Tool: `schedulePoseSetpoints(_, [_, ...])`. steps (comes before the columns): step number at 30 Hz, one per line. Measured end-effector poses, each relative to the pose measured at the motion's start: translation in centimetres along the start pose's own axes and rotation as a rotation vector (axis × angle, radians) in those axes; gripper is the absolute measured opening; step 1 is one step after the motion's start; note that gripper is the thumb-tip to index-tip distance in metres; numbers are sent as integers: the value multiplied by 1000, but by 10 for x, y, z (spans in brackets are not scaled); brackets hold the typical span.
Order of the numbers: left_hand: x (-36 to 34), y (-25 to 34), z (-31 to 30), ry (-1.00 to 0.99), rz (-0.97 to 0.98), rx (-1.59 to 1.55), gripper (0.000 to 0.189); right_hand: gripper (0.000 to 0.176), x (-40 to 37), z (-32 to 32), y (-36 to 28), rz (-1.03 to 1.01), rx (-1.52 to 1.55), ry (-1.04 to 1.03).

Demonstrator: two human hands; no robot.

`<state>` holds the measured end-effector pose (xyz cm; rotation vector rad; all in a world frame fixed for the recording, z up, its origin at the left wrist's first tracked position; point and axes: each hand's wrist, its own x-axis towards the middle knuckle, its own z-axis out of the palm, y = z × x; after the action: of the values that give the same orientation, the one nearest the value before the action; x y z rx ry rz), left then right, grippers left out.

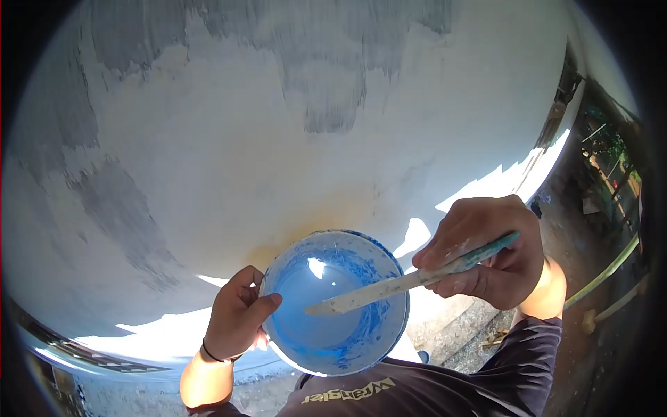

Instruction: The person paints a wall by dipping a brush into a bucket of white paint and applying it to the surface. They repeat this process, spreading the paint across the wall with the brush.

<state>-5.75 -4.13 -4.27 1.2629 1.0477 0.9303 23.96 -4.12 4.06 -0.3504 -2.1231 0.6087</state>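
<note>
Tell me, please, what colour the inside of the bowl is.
Blue inside the bowl, head view.

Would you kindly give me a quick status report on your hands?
Left hand grips bowl by rim. Right hand holds brush, tip over bowl. Patchy wall ahead.

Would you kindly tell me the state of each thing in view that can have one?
bowl: held up at its rim, inside wet with blue paint.
stick: gripped at one end, pale-coated tip over the bowl.
left hand: fingers shut on the bowl's rim.
right hand: fingers shut on the stick.
wall: partly coated white, grey patches showing.
</note>
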Motion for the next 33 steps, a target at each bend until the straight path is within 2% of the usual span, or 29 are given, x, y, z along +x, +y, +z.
schedulePoseSetpoints(1, [1,-9,1,9,-56,-9,13,17,-3,13,9,43,-6,-44])
schedulePoseSetpoints(2, [4,-19,4,1,30,-76,12,17,-3,21,12,141,-69,-202])
schedulePoseSetpoints(3, [7,-25,6,-7,125,-140,13,17,-4,31,19,169,-62,-268])
schedulePoseSetpoints(5, [6,-17,9,-3,55,-87,13,18,-9,46,30,251,-53,-409])
schedulePoseSetpoints(10, [6,-26,8,-8,34,-58,15,17,-17,70,57,311,-25,-506])
schedulePoseSetpoints(22, [6,-33,2,1,-2,-38,15,17,-18,75,72,408,-16,-445])
schedulePoseSetpoints(24, [6,-36,5,5,2,-54,16,16,-20,77,67,436,-96,-297])
schedulePoseSetpoints(26, [7,-40,8,6,9,-70,16,17,-21,75,69,483,-117,-240])
schedulePoseSetpoints(28, [8,-42,11,5,-91,16,16,19,-27,77,72,530,-137,-178])
schedulePoseSetpoints(30, [9,-43,19,14,-80,4,17,18,-34,84,76,276,-283,-201])
schedulePoseSetpoints(31, [9,-46,22,25,-49,9,18,16,-34,84,75,431,-202,-179])
schedulePoseSetpoints(32, [9,-49,24,35,-17,15,20,16,-37,88,76,429,-207,-172])
schedulePoseSetpoints(33, [9,-53,25,47,-14,15,19,15,-43,95,81,258,-278,-167])
